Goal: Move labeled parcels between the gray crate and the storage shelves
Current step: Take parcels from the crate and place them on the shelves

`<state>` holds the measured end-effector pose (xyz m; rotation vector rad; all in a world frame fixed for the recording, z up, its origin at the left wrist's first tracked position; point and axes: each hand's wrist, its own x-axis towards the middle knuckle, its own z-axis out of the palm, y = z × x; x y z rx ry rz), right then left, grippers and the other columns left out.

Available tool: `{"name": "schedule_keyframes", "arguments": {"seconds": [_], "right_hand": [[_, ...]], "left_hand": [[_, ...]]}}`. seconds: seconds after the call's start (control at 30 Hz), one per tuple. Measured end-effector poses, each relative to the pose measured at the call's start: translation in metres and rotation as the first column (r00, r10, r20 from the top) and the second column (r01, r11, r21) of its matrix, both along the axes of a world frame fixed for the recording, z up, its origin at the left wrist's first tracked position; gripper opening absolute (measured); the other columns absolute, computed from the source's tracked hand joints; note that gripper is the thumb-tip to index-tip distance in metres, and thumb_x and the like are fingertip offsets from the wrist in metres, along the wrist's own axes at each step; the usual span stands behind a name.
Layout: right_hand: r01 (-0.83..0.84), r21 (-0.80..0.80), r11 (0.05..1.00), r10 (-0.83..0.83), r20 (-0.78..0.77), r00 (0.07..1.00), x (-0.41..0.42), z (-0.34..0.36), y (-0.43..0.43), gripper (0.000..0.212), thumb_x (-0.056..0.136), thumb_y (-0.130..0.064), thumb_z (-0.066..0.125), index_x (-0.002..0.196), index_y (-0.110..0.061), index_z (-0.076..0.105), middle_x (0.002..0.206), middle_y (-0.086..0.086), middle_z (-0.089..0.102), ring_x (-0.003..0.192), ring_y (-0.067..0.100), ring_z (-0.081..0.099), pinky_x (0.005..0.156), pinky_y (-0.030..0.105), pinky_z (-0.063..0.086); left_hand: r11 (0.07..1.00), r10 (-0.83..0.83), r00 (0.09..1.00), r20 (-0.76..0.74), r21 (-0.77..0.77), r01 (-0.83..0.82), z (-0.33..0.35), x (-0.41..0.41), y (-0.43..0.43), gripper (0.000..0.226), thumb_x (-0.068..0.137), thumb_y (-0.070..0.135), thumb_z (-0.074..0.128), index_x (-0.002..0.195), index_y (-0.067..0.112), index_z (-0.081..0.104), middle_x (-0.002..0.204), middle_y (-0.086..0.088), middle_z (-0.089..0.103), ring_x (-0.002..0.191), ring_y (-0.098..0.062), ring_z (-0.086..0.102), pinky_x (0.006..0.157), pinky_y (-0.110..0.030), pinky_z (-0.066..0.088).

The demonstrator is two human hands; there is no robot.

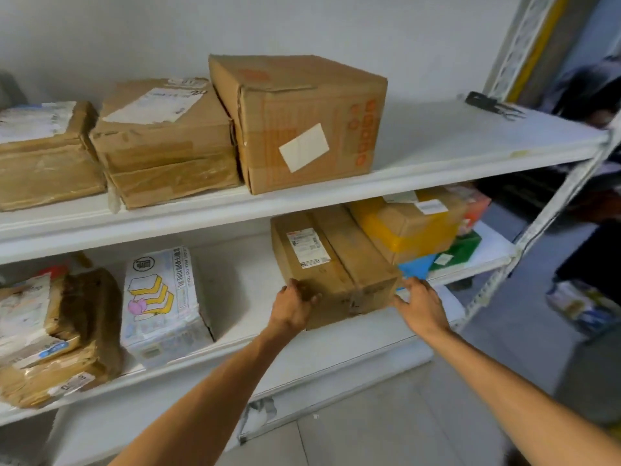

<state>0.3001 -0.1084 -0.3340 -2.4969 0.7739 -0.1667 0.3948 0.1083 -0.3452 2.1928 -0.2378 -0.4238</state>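
A long brown cardboard parcel (332, 260) with a white shipping label lies on the lower white shelf (336, 351), its near end toward me. My left hand (295, 306) grips the near left corner of that parcel, fingers curled over its top edge. My right hand (421, 306) touches the near right corner, fingers against the side. The gray crate is out of view.
The upper shelf (437, 163) carries a large brown box (302, 119) and two flatter taped boxes to its left. On the lower shelf sit a white printed package (161, 304), stacked brown parcels at far left, and a yellow-taped box (410, 223) over blue and green items.
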Motion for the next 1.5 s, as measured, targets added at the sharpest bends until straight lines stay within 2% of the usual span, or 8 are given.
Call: {"name": "schedule_keyframes", "arguments": {"seconds": [0.27, 0.43, 0.63, 0.8, 1.0, 1.2, 1.37, 1.5], "right_hand": [[-0.013, 0.215, 0.976, 0.013, 0.001, 1.000, 0.032, -0.019, -0.038, 0.041, 0.093, -0.041, 0.060, 0.103, -0.003, 0.048, 0.107, 0.020, 0.056, 0.105, 0.035, 0.054, 0.075, 0.033, 0.038], [-0.001, 0.545, 0.838, -0.066, 0.104, 0.992, 0.052, -0.031, -0.053, 0.043, 0.088, -0.041, 0.067, 0.110, -0.006, 0.057, 0.104, 0.009, 0.061, 0.097, 0.025, 0.056, 0.077, 0.029, 0.039], [-0.028, 0.532, 0.846, -0.085, 0.188, 0.979, 0.051, -0.049, -0.054, 0.033, 0.086, -0.034, 0.071, 0.093, -0.009, 0.051, 0.090, 0.006, 0.060, 0.080, 0.024, 0.054, 0.058, 0.027, 0.038], [-0.048, 0.503, 0.863, -0.028, 0.143, 0.989, 0.035, -0.055, -0.043, 0.045, 0.080, -0.046, 0.074, 0.084, -0.011, 0.045, 0.090, 0.009, 0.061, 0.085, 0.029, 0.059, 0.072, 0.040, 0.051], [-0.118, 0.591, 0.798, 0.214, -0.094, 0.972, 0.016, -0.054, -0.025, 0.081, 0.079, -0.050, 0.073, 0.145, -0.025, 0.035, 0.140, 0.005, 0.049, 0.128, 0.030, 0.046, 0.104, 0.042, 0.038], [-0.141, 0.676, 0.724, 0.284, -0.105, 0.953, 0.042, -0.037, -0.025, 0.094, 0.079, -0.031, 0.078, 0.152, -0.015, 0.021, 0.152, 0.005, 0.034, 0.140, 0.028, 0.034, 0.112, 0.040, 0.032], [-0.176, 0.653, 0.736, 0.370, -0.171, 0.913, 0.054, -0.044, -0.022, 0.123, 0.068, -0.008, 0.085, 0.155, -0.016, -0.001, 0.157, 0.008, 0.026, 0.143, 0.027, 0.027, 0.117, 0.042, 0.027], [-0.208, 0.672, 0.711, 0.355, -0.088, 0.931, 0.067, -0.044, -0.019, 0.093, 0.076, -0.023, 0.081, 0.149, -0.020, 0.024, 0.145, 0.006, 0.045, 0.133, 0.027, 0.043, 0.110, 0.045, 0.037]], "left_hand": [[0.955, 0.269, 0.957, -0.109, -0.101, -0.280, -0.001, 0.001, -0.024, 0.055, 0.089, 0.031, 0.067, 0.131, 0.005, 0.041, 0.134, -0.012, 0.052, 0.120, -0.030, 0.053, 0.100, -0.040, 0.046], [0.896, 0.411, 0.895, -0.174, -0.103, -0.432, -0.009, 0.012, -0.044, 0.053, 0.089, 0.021, 0.069, 0.130, 0.007, 0.040, 0.132, -0.012, 0.053, 0.116, -0.030, 0.055, 0.097, -0.042, 0.051], [0.847, 0.513, 0.842, -0.170, -0.059, -0.528, -0.018, 0.011, -0.047, 0.061, 0.079, 0.011, 0.077, 0.131, 0.006, 0.046, 0.125, -0.013, 0.059, 0.112, -0.031, 0.059, 0.094, -0.042, 0.052], [0.837, 0.537, 0.819, -0.202, 0.004, -0.547, -0.020, -0.020, -0.021, 0.055, 0.071, 0.002, 0.080, 0.117, 0.009, 0.049, 0.117, -0.014, 0.061, 0.099, -0.027, 0.058, 0.079, -0.035, 0.055], [0.885, 0.447, 0.841, -0.306, 0.011, -0.466, -0.021, -0.049, 0.020, 0.082, 0.071, -0.011, 0.074, 0.140, 0.015, 0.038, 0.117, -0.013, 0.055, 0.113, -0.036, 0.054, 0.084, -0.049, 0.056], [0.835, 0.480, 0.821, -0.309, -0.127, -0.536, -0.025, -0.044, 0.028, 0.044, 0.078, 0.000, 0.073, 0.110, 0.011, 0.045, 0.111, -0.014, 0.061, 0.100, -0.030, 0.059, 0.082, -0.044, 0.055], [0.890, 0.396, 0.858, -0.327, -0.091, -0.446, -0.033, -0.046, 0.029, 0.080, 0.062, -0.002, 0.080, 0.128, 0.011, 0.037, 0.115, -0.009, 0.056, 0.105, -0.027, 0.054, 0.076, -0.040, 0.055], [0.873, 0.381, 0.858, -0.344, -0.172, -0.456, -0.034, -0.035, 0.027, 0.080, 0.073, 0.012, 0.083, 0.136, 0.021, 0.035, 0.104, 0.001, 0.057, 0.099, -0.025, 0.058, 0.064, -0.039, 0.056]]}}
